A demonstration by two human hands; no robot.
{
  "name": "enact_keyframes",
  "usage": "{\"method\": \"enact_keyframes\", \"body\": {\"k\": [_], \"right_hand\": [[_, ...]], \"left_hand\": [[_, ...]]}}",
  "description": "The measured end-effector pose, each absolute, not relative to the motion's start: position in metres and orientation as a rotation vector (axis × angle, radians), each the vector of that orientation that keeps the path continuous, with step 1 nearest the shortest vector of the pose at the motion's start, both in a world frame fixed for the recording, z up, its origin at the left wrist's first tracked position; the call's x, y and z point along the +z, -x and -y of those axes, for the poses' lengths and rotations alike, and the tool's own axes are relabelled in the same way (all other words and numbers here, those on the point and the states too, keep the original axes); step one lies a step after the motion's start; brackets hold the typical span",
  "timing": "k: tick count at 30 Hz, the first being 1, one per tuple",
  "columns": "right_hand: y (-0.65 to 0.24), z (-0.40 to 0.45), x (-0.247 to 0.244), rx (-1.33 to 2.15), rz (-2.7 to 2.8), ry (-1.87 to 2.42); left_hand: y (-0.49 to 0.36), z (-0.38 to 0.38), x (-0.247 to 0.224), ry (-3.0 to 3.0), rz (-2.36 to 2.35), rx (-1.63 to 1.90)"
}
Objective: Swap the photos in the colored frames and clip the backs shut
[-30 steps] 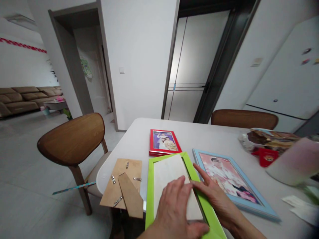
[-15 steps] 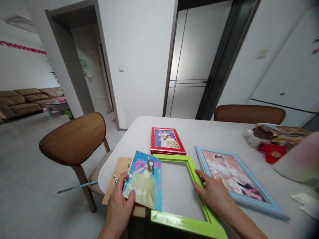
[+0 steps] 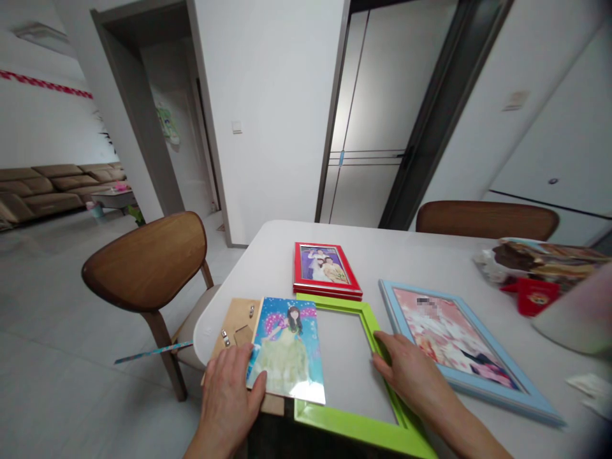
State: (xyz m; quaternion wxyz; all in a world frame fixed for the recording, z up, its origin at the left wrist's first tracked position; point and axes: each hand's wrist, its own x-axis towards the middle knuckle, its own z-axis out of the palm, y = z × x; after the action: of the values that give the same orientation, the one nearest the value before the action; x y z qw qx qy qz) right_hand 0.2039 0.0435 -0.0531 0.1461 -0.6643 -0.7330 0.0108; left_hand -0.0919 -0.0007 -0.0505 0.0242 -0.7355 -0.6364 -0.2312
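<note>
A blue picture of a figure in a pale green dress (image 3: 287, 347) lies partly over a brown backing board (image 3: 239, 315) and the left side of an empty green frame (image 3: 351, 421). My left hand (image 3: 232, 389) rests at the picture's lower left, over the board, fingers spread and thumb by the picture's edge. My right hand (image 3: 406, 370) grips the right side of the green frame, thumb on the inner edge. Behind them sits a red frame (image 3: 327, 271) with a group photo. To the right lies a light blue frame (image 3: 459, 344) with a pink photo.
A white table (image 3: 373, 245) carries everything. At its right are a red packet (image 3: 538, 296), a plastic bag (image 3: 492, 264), a pale rounded object (image 3: 578, 312) and crumpled tissue (image 3: 593, 389). Wooden chairs stand at left (image 3: 148, 261) and behind (image 3: 485, 218).
The picture has turned a little straighter and lies flatter. My left hand has loosened from its edge, fingers now spread over the board. My right hand stays on the green frame.
</note>
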Motion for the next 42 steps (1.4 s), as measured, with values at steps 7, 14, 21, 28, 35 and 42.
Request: {"method": "enact_keyframes", "body": {"k": [7,14,21,28,35,42], "right_hand": [[-0.153,-0.039,-0.043,0.547,1.783,1.614],[-0.097,-0.046,-0.024,1.555,1.147,1.196],[-0.096,-0.037,0.012,1.437,0.968,1.041],[-0.131,-0.034,-0.023,1.469,0.679,1.036],[-0.183,-0.038,-0.023,1.379,0.876,1.396],[-0.179,-0.050,-0.033,1.290,1.046,1.498]], "left_hand": [[0.077,0.007,-0.047,2.484,1.792,-0.856],[0.059,0.002,-0.049,2.792,1.552,-0.822],[0.036,-0.008,-0.022,2.535,1.681,-2.060],[-0.009,0.000,-0.012,1.941,1.938,-3.441],[0.012,-0.003,-0.040,2.546,2.302,-2.354],[0.017,0.007,-0.052,3.037,1.794,-1.150]]}}
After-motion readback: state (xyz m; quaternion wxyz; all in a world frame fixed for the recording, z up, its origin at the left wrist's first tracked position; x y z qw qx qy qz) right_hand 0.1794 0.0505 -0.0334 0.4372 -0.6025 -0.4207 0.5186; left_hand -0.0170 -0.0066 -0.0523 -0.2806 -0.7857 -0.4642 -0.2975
